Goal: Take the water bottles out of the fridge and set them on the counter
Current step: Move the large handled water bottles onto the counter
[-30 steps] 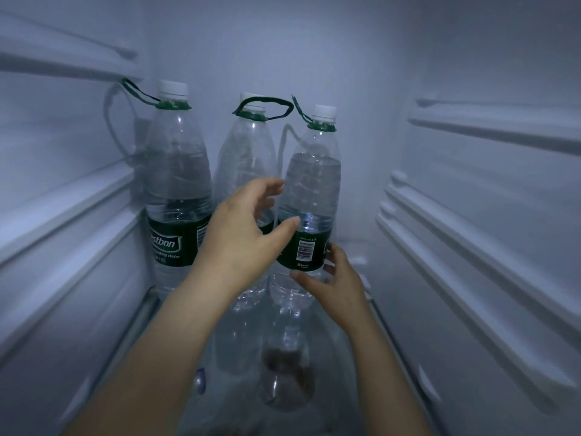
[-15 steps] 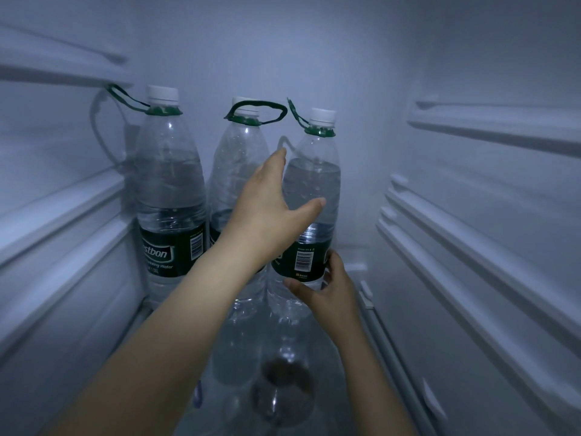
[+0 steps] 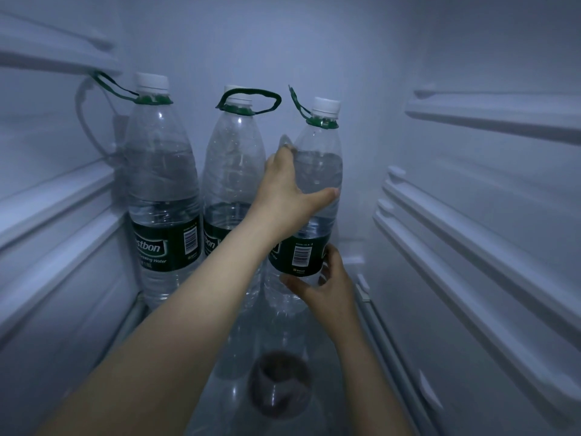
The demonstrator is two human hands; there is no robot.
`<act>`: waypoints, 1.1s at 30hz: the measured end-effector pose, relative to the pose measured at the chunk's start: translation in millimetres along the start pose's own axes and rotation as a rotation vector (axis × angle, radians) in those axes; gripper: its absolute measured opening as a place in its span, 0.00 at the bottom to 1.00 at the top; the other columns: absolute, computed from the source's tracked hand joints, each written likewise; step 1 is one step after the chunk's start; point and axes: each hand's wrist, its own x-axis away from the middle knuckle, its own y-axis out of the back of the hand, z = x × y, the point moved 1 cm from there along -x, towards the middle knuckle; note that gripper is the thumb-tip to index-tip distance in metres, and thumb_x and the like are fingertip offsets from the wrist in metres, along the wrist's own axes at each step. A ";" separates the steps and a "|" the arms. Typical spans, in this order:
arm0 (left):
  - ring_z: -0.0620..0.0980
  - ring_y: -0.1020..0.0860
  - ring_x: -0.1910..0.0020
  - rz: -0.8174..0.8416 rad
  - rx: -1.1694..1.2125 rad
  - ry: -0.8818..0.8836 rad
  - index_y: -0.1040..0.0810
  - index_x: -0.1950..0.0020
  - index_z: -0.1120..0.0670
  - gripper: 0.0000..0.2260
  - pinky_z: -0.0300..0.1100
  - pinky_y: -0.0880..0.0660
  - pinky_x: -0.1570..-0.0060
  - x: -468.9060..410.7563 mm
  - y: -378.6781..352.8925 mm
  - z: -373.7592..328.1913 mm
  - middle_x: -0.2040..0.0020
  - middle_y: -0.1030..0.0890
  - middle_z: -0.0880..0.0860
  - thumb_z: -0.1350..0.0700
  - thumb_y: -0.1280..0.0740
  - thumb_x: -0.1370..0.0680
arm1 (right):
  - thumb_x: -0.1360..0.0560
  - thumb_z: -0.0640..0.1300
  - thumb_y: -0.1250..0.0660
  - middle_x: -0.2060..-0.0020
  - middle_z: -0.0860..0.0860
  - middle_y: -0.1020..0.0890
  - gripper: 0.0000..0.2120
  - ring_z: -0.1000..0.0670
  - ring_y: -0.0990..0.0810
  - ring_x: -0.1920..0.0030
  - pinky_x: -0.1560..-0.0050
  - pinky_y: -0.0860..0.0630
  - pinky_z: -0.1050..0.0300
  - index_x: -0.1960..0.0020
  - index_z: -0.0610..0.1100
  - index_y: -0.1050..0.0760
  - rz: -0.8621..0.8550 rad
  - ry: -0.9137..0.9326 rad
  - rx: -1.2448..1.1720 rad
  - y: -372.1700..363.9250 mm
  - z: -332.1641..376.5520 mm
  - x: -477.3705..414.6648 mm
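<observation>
The left hand has been closed round the three-o'clock bottle, gripped below by the right hand; lift-out appears ready.

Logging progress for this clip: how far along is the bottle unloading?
Done: nothing visible; three bottles are inside the fridge, no counter in view. In hand: the left hand grips the right bottle high up, and the right hand holds it near the label's lower edge. Left: lift it out, then the middle bottle and left bottle.

Clear gap between right bottle and ribbed fridge wall; middle bottle just beside on its left.
</observation>
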 end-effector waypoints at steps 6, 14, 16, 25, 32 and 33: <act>0.48 0.30 0.36 0.026 0.040 -0.030 0.39 0.27 0.53 0.37 0.38 0.32 0.41 7.5 3.2 0.0 0.32 0.32 0.51 0.47 0.25 0.30 | 0.36 0.46 0.18 0.39 0.58 0.23 0.39 0.57 0.24 0.37 0.45 0.27 0.69 0.34 0.58 0.37 0.000 -0.018 -0.023 -3.5 0.6 3.6; 0.34 0.23 0.50 0.013 0.111 -0.046 0.32 0.34 0.47 0.30 0.23 0.28 0.55 19.8 10.9 -0.1 0.45 0.23 0.41 0.49 0.23 0.32 | 0.41 0.45 0.15 0.44 0.62 0.22 0.44 0.58 0.22 0.42 0.53 0.27 0.74 0.32 0.51 0.34 -0.035 -0.031 0.005 -6.3 7.7 8.0; 0.30 0.24 0.54 -0.014 0.164 -0.038 0.31 0.35 0.47 0.30 0.21 0.29 0.58 25.2 13.2 -2.0 0.49 0.24 0.38 0.51 0.22 0.33 | 0.42 0.44 0.15 0.46 0.64 0.21 0.42 0.61 0.21 0.45 0.54 0.25 0.73 0.34 0.53 0.32 -0.050 -0.022 -0.001 -5.0 11.7 12.4; 0.33 0.24 0.51 -0.113 0.209 -0.087 0.29 0.36 0.45 0.30 0.23 0.27 0.58 79.4 41.4 -43.3 0.47 0.23 0.38 0.47 0.22 0.35 | 0.46 0.51 0.14 0.47 0.66 0.19 0.43 0.65 0.20 0.46 0.47 0.20 0.62 0.35 0.56 0.29 -0.042 -0.008 0.068 19.7 52.8 76.3; 0.33 0.22 0.48 -0.066 0.320 -0.214 0.29 0.35 0.45 0.32 0.29 0.24 0.51 140.3 60.5 -83.7 0.44 0.22 0.38 0.42 0.23 0.37 | 0.44 0.49 0.15 0.53 0.73 0.20 0.33 0.69 0.20 0.52 0.55 0.24 0.72 0.46 0.63 0.28 -0.068 0.003 0.113 42.0 102.4 154.2; 0.35 0.22 0.46 -0.024 0.350 -0.211 0.30 0.35 0.44 0.34 0.33 0.23 0.48 147.3 61.0 -86.2 0.43 0.22 0.38 0.40 0.23 0.38 | 0.44 0.47 0.14 0.54 0.73 0.19 0.33 0.69 0.20 0.52 0.56 0.24 0.73 0.46 0.62 0.27 -0.083 -0.005 0.100 44.4 106.6 164.7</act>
